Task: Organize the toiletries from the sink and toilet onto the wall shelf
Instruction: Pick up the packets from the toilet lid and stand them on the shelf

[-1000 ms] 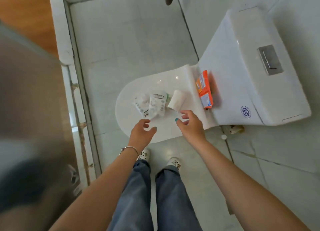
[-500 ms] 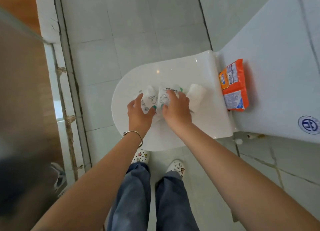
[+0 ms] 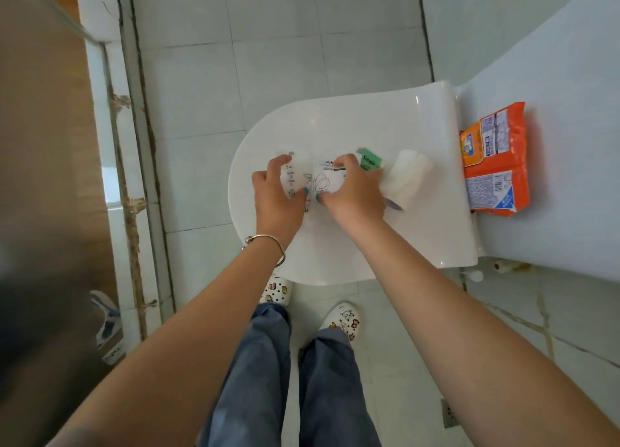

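Two clear plastic packets with black print lie side by side on the closed white toilet lid (image 3: 385,124). My left hand (image 3: 273,198) grips the left packet (image 3: 291,178), fingers curled over its top edge. My right hand (image 3: 352,191) closes on the right packet (image 3: 323,178). A small green-labelled item (image 3: 370,160) pokes out beyond my right fingers. A white paper roll (image 3: 404,178) lies just right of that hand, touching it. An orange packet (image 3: 495,158) rests at the base of the cistern.
The white cistern (image 3: 570,111) fills the upper right. Pale floor tiles (image 3: 268,44) surround the toilet. A glass door edge and raised white threshold (image 3: 110,111) run down the left. My two feet in white clogs (image 3: 342,319) stand just before the lid.
Both hands went from hovering open near the lid's front edge to landing on the two printed packets and closing on them. The view moved closer to the lid.
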A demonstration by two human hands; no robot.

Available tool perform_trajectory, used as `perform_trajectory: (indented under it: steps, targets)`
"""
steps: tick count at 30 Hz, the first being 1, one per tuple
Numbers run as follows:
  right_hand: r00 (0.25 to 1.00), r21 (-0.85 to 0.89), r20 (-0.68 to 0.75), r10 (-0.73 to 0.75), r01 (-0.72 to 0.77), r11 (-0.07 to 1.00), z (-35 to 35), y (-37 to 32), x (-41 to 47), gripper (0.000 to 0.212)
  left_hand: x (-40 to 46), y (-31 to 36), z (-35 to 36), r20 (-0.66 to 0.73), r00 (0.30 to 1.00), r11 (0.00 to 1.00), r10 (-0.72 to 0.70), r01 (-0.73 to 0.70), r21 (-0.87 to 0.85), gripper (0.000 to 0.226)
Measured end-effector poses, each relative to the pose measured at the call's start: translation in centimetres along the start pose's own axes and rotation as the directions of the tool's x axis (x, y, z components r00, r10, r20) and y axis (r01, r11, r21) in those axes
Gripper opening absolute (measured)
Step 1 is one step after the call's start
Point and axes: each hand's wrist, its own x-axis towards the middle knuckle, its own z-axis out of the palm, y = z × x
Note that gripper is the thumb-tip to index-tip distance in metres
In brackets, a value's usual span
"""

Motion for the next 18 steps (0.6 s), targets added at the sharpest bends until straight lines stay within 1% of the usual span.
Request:
perform_trajectory:
  steps: [3,6,9,11,14,16,18]
  targets:
    - [0.996,0.194,-0.005,-0.089,0.088,0.977,-0.3,0.0,-1.0,0.056,-0.3,0.1,-1.5,0.0,1.0,0.999,-0.02,0.02,-0.034,0.056]
    - [0.987,0.322,-0.017,-0.16,0.157,0.934,-2.0,-0.2,-2.6,0.056,-1.2,1.1,-3.2,0.019,1.0,0.995,-0.025,0.026,-0.101,0.054]
    - [0.98,0.503,0.006,-0.201,0.171,0.847,-5.2,-1.2,-5.4,0.052,-3.1,3.6,-5.4,0.042,0.999,0.984,0.027,-0.02,-0.178,0.052]
    - [0.974,0.587,-0.018,-0.227,0.194,0.786,-8.1,-2.2,-7.6,0.045,-4.7,6.3,-7.1,0.065,0.995,0.971,0.07,-0.053,-0.232,0.05]
    - [0.961,0.665,-0.074,-0.265,0.246,0.705,-12.9,-3.8,-11.4,0.037,-7.7,11.5,-10.2,0.125,0.98,0.945,0.158,-0.114,-0.305,0.05]
    - [0.952,0.677,-0.116,-0.283,0.284,0.679,-15.5,-4.6,-13.6,0.041,-9.6,14.6,-11.8,0.148,0.964,0.932,0.222,-0.165,-0.321,0.049]
    - [0.94,0.68,-0.174,-0.292,0.329,0.655,-18.6,-5.7,-16.3,0.051,-11.8,18.0,-13.8,0.167,0.949,0.913,0.269,-0.196,-0.358,0.049]
